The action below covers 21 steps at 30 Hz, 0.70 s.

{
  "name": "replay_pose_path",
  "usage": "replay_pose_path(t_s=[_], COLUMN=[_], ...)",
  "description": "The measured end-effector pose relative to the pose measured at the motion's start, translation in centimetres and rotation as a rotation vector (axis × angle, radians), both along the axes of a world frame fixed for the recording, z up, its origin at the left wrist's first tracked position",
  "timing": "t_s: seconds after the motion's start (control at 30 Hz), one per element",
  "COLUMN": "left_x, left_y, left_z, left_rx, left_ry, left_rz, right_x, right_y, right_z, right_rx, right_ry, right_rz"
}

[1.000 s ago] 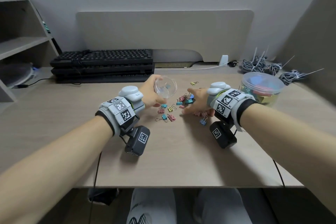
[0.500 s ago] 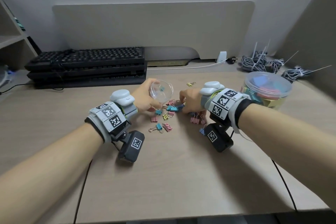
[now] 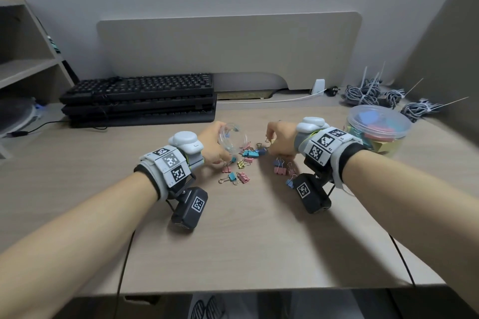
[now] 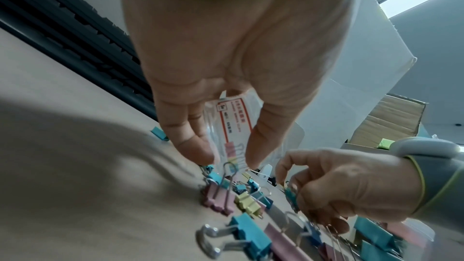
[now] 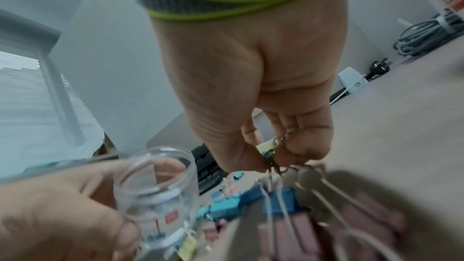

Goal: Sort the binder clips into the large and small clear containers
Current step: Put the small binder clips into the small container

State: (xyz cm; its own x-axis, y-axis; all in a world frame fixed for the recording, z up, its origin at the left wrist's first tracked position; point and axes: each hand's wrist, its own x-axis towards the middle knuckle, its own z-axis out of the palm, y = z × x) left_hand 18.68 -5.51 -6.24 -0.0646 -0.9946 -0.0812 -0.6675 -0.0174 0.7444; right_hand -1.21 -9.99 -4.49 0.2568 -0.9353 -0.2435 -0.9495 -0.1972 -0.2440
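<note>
Now | desk (image 3: 246, 241): scattered clips (image 3: 238, 176) | left hand (image 3: 212, 147) grips small jar (image 3: 232, 137) | right hand (image 3: 281, 142) pinches clip (image 5: 267, 145)

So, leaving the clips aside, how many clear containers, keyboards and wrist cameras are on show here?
Clear containers: 2 (jar in the left hand, tub)
Keyboards: 3, stacked
Wrist cameras: 2
Total: 7

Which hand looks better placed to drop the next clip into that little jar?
The right hand: it already pinches a small clip beside the small jar's open mouth. The left hand grips that jar, tilted toward the right.
</note>
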Motion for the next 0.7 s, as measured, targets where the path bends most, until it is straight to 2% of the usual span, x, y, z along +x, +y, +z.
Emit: replay_pose_path(t_s=[0.17, 0.23, 0.43, 0.57, 0.7], left_x=[-0.4, -0.6, -1.2, -1.4, -0.4], left_y=[-0.1, 0.0, 0.7, 1.5, 0.8], left_z=[-0.3, -0.2, 0.8, 1.6, 1.2], left_rx=[0.008, 0.01, 0.001, -0.02, -0.011], left_ry=[0.049, 0.076, 0.097, 0.169, 0.213], left_rz=[-0.018, -0.031, -0.115, -0.149, -0.104], right_x=[0.4, 1.1, 2.8, 3.4, 3.0], right_y=[0.0, 0.1, 0.2, 0.4, -0.2], right_z=[2.6, 3.5, 4.1, 4.0, 4.4], right_rx=[0.044, 0.053, 0.084, 0.107, -0.075], right_ry=[-0.472, -0.602, -0.724, -0.805, -0.798], right_rz=[-0.049, -0.032, 0.025, 0.052, 0.019])
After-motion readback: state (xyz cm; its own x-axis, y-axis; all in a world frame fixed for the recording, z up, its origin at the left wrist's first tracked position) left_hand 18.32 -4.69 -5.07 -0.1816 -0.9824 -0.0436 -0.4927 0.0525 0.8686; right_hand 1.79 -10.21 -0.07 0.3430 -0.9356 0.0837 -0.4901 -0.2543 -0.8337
